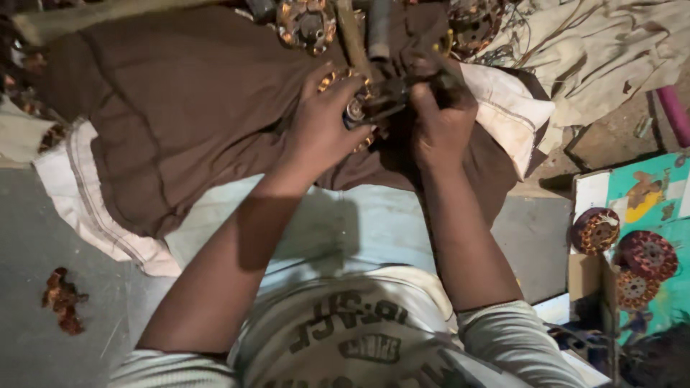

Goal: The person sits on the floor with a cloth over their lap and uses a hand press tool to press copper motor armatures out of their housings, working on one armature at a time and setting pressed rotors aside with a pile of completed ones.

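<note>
My left hand grips a round motor stator with copper windings, held over my lap on brown trousers. My right hand is closed around a dark tool or part pressed against the same stator from the right. Both hands meet at the stator, which is mostly hidden by the fingers. A wooden-handled tool lies just beyond the hands.
Another copper-wound stator lies at the top, and a further one sits to its right. Three wound stators rest in a cardboard box at the right. Pale cloth is heaped at the top right. Copper scrap lies on the grey floor.
</note>
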Action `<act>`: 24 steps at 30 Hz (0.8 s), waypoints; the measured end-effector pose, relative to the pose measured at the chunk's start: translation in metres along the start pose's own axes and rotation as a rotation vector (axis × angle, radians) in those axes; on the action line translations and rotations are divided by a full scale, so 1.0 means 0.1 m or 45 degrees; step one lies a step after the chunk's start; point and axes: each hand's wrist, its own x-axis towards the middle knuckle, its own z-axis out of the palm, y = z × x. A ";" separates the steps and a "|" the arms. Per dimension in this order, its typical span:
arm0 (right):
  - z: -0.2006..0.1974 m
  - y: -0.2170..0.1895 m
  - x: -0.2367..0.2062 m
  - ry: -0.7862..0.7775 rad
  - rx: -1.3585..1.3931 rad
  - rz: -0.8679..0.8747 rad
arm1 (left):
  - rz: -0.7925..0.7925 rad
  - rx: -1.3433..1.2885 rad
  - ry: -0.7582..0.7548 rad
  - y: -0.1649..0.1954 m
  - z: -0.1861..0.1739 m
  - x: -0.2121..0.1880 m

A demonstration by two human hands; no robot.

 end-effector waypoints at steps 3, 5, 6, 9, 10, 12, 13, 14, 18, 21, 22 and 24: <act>0.04 0.00 0.06 0.103 -0.096 0.121 | -0.018 0.031 0.018 0.05 -0.01 -0.01; 0.02 -0.03 0.05 0.102 -0.303 0.130 | -0.042 0.031 0.023 0.07 -0.01 -0.01; -0.01 -0.05 0.03 0.028 -0.217 0.079 | -0.048 0.018 0.023 0.07 -0.01 -0.01; -0.07 -0.12 -0.03 -0.122 -0.035 0.021 | -0.043 0.007 0.007 0.05 -0.02 0.00; -0.06 -0.13 -0.03 -0.113 -0.017 0.048 | -0.040 0.009 0.002 0.04 -0.02 0.00; -0.03 -0.15 -0.03 -0.073 0.036 0.090 | -0.058 -0.003 -0.025 0.02 -0.02 -0.02; 0.00 -0.16 -0.02 -0.043 0.069 0.102 | -0.068 -0.010 -0.040 0.01 -0.02 -0.03; 0.02 -0.17 -0.02 -0.013 0.101 0.112 | -0.079 -0.018 -0.034 0.00 -0.02 -0.04; 0.00 -0.24 -0.03 -0.125 0.232 0.206 | -0.114 -0.065 0.009 -0.04 0.01 -0.05; -0.03 -0.28 -0.03 -0.127 0.123 0.348 | -0.091 -0.068 0.018 -0.07 0.01 -0.04; -0.02 -0.28 -0.02 -0.132 0.070 0.322 | -0.080 -0.063 0.008 -0.08 0.01 -0.04; 0.05 -0.26 0.00 -0.168 0.013 0.164 | -0.053 -0.042 -0.037 -0.09 0.00 -0.04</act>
